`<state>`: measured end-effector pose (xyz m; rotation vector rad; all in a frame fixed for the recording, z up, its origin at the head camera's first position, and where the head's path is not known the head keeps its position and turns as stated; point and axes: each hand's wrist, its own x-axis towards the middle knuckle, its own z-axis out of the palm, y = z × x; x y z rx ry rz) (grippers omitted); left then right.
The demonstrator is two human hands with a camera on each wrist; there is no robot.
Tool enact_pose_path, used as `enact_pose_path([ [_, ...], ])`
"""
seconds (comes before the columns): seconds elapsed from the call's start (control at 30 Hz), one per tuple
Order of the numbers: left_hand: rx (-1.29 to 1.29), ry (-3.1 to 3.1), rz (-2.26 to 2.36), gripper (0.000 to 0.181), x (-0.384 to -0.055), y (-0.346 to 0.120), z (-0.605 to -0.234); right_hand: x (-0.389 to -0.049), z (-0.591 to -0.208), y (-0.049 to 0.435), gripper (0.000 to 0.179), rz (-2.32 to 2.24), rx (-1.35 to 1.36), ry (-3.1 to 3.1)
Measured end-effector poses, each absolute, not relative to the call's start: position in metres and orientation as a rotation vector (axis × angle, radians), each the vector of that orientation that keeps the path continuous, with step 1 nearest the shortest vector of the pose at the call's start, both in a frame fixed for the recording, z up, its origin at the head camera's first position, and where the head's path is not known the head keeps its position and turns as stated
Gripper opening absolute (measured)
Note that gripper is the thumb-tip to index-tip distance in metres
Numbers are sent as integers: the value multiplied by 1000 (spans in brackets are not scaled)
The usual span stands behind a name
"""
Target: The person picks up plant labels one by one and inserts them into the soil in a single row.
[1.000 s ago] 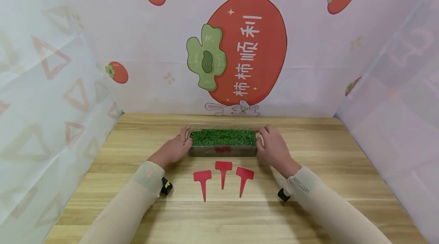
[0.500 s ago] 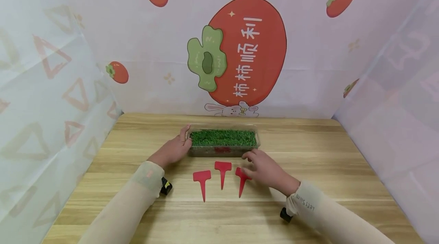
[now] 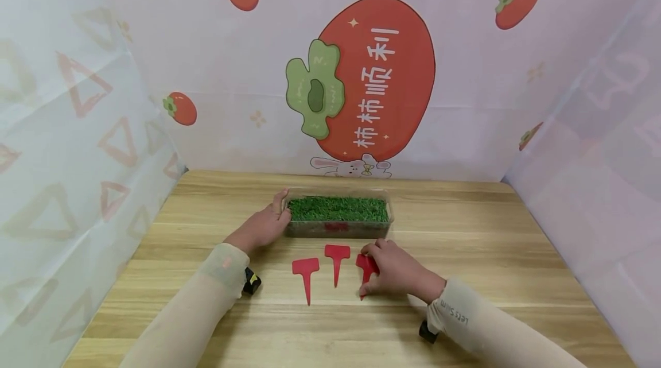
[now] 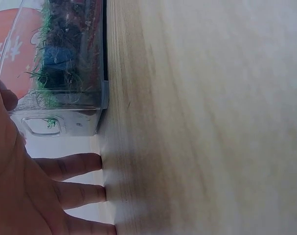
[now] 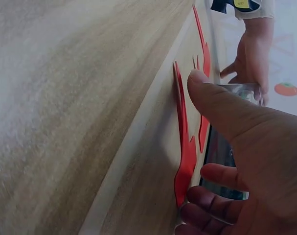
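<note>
Three red tags (image 3: 337, 252) lie below mid-frame, and your right hand (image 3: 399, 271), thumb and fingers parted around the rightmost tag (image 3: 367, 264) without a visible grip, seems at pick-up, calling next for a pinch, while your left hand (image 3: 260, 227) touches the clear box (image 3: 310, 230), grip unclear.

Up high, the head camera is looking forward and down from the near side of the grass box (image 3: 310, 230), well back. Down low, the left wrist camera (image 3: 252, 282) is sitting close by the box's near left corner, facing the wall (image 3: 465, 138) behind. Now the right wrist camera (image 3: 427, 332) is gazing low from the box's near right, sharing red markers (image 3: 306, 266) and left hand (image 3: 261, 226) with the head view.
</note>
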<state>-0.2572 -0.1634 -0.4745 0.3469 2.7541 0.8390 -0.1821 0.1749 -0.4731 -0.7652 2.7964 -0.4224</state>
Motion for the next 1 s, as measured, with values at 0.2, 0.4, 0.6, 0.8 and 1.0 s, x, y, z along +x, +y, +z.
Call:
enact_pose_path([
  [0.2, 348, 2756, 852, 65, -258, -163, -476, -181, -476, 173, 86, -363, -799, 2841],
  [0.4, 355, 2759, 853, 65, -257, -163, -474, -181, -476, 172, 84, -384, -786, 2842],
  [0.6, 347, 2748, 876, 64, -257, -162, -472, -182, -475, 170, 85, -471, -732, 2795],
  [0.8, 344, 2761, 866, 64, -256, -162, -472, -184, -477, 170, 83, -532, -687, 2755],
  [1.0, 333, 2765, 861, 64, -255, -161, -471, -185, -473, 171, 79, -553, -708, 2758],
])
